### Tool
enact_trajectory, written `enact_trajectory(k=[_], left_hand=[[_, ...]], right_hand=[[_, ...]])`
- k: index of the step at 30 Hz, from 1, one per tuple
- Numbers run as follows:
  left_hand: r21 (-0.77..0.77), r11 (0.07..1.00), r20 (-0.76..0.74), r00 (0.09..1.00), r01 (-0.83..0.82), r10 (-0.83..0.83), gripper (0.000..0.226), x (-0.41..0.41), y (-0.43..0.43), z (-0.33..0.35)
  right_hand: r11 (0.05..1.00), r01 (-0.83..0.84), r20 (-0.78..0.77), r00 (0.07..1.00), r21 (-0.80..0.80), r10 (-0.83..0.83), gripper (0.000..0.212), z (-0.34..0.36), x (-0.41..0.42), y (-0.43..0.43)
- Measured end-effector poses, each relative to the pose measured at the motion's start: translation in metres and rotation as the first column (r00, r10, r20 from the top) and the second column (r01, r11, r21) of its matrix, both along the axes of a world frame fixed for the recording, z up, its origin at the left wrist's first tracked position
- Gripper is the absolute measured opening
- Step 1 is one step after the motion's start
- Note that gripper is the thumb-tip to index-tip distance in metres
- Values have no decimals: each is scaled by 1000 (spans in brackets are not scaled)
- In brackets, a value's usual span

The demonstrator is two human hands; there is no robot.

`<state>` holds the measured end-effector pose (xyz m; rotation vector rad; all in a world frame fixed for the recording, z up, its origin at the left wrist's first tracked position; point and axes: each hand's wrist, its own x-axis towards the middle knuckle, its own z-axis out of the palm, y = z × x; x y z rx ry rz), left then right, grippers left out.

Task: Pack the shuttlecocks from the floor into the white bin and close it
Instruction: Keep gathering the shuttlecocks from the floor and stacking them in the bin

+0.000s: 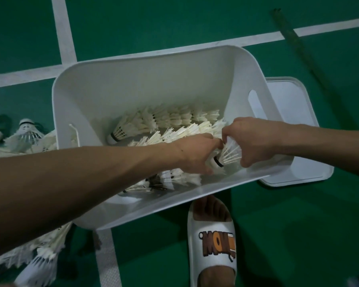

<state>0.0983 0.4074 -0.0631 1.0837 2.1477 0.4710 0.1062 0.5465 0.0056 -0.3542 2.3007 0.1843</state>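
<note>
The left hand [197, 155] and right hand [252, 139] gripped one shuttlecock [229, 155] inside the bin [133, 79], mid-frame, apparently nesting it onto a row [174, 134] to save space; loose shuttlecocks [27, 135] lay left, the lid [294, 121] right.

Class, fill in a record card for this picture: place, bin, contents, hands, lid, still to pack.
place: green floor with white lines
bin: white bin, open
contents: rows of nested shuttlecocks
hands: left hand and right hand hold one shuttlecock inside the bin
lid: lid off, on the floor right of the bin
still to pack: loose shuttlecocks on the floor left of the bin
</note>
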Motion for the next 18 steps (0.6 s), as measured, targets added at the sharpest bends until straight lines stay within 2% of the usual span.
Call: enact_trajectory(k=[2,8,11,18], left_hand=[[-14,1000,21,1000,18,-18,56,4,2,-1],[6,1000,129,992,-12,11,60,4,-7,-4],[11,996,197,977,-85,81,44,4,-6,-6],[103,975,147,972,-198,182,43,12,-6,-13]], right_hand=[[1000,-8,-12,1000,0,8,58,0,0,-1],[1000,18,-27,999,4,-18,52,1,0,2],[1000,10,-39,999,-6,-10,48,1,1,1],[997,50,-58,997,-57,-53,59,7,1,2]])
